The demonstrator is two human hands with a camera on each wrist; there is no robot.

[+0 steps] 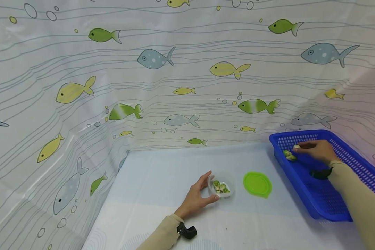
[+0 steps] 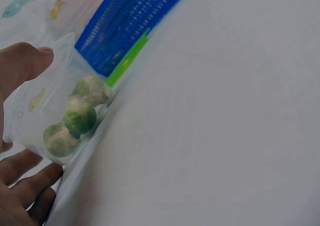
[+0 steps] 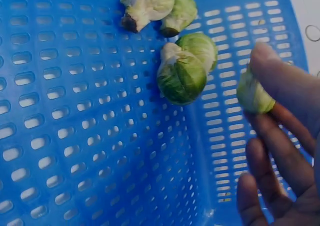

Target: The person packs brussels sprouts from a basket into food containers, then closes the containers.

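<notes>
My right hand (image 1: 320, 151) pinches a Brussels sprout (image 3: 254, 92) between thumb and fingers, over the far left end of the blue basket (image 1: 295, 185). Beneath it, several more Brussels sprouts (image 3: 182, 74) lie in the basket corner. On the table, my left hand (image 1: 196, 198) holds a clear plastic container (image 1: 232, 184) from its left side, thumb near the front and fingers round the back. Several Brussels sprouts (image 2: 80, 117) sit inside, seen through the wall in the left wrist view.
A bright green lid (image 1: 257, 184) lies flat on the white table (image 1: 150, 180) between the container and the basket. Behind the table hangs a fish-patterned curtain (image 1: 156, 90). The basket's raised, slotted walls surround the right hand's area.
</notes>
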